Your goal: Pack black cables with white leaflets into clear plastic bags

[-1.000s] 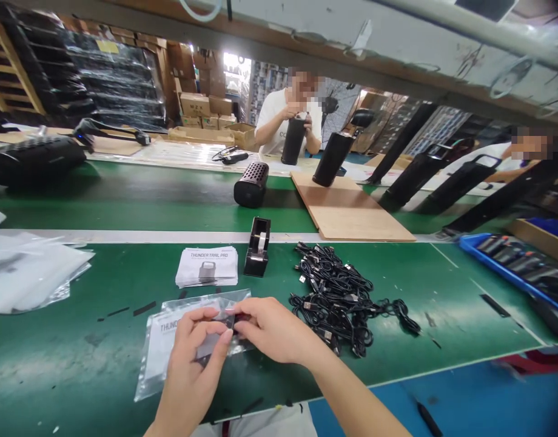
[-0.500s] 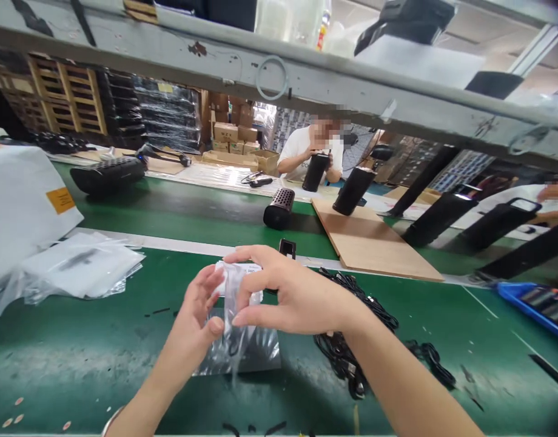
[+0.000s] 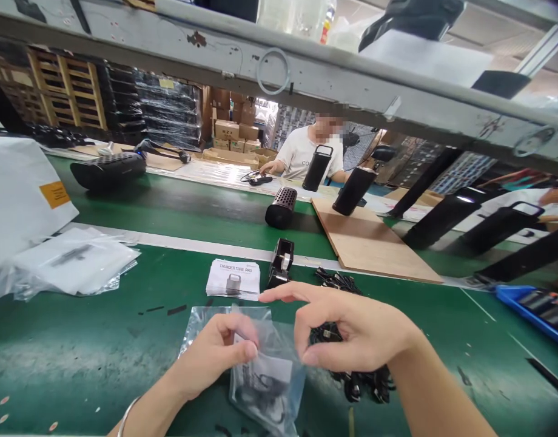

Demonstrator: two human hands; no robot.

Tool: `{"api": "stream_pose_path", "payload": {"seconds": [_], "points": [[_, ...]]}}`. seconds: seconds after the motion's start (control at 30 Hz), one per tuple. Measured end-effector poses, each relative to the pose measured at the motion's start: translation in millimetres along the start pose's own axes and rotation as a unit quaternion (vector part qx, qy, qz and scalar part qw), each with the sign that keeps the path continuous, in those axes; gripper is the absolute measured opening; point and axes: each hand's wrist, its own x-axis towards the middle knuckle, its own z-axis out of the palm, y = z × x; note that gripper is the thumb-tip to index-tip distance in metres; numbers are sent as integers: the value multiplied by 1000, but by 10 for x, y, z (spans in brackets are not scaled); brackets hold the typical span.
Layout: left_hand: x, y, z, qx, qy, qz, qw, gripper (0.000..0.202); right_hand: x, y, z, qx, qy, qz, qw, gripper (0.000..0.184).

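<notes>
We count 2 hands: left hand, right hand. 1 clear bag held, 1 tape dispenser, 1 manual stack, 1 cable pile, 1 wooden board, approx. 6 black speakers, 1 lying perforated.

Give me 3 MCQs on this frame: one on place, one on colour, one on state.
1. Where is the tape dispenser?
A. right beside the booklets
B. on the wooden board
C. in the blue tray

2. What colour is the table?
A. grey
B. green
C. red

3. How is the bag held?
A. lying untouched
B. pinched by the left hand, right hand at its edge
C. crushed in the right fist

Answers:
1 A, the dispenser stands just right of the booklet stack.
2 B, the mat is green all over.
3 B, left thumb and fingers grip the bag's top, and the right fingertips meet its edge.
</notes>
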Motion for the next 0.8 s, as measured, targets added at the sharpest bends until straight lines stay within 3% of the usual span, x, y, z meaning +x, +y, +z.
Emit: {"api": "stream_pose_path", "payload": {"seconds": [0.1, 0.17, 0.2, 0.27, 0.4, 0.47, 0.6, 0.73, 0.8], "points": [[-8, -1, -3, 97, 114, 22, 989, 25, -99, 220, 167, 74, 151, 46, 985, 12], [5, -14, -19, 139, 175, 13, 975, 27, -93, 392, 376, 163, 254, 67, 951, 31], [16, -22, -29, 154, 196, 6, 968, 29, -64, 473, 499, 207, 272, 67, 937, 47], [41, -32, -51, 178, 212, -5, 961, 34, 37, 606, 740, 255, 268, 95, 924, 67], [70, -19, -110, 208, 206, -4, 956, 34, 262, 739, 1007, 307, 304, 140, 891, 24], [68, -11, -159, 219, 201, -3, 955, 29, 310, 762, 1013, 309, 312, 128, 889, 25], [43, -12, -295, 181, 207, -24, 961, 25, 277, 785, 965, 228, 326, 101, 912, 23], [21, 50, -358, 10, 206, -41, 978, 47, 235, 794, 992, 124, 359, 46, 924, 32], [25, 97, -326, 0, 195, -54, 979, 55, 235, 785, 1026, 92, 368, 10, 925, 33]]}}
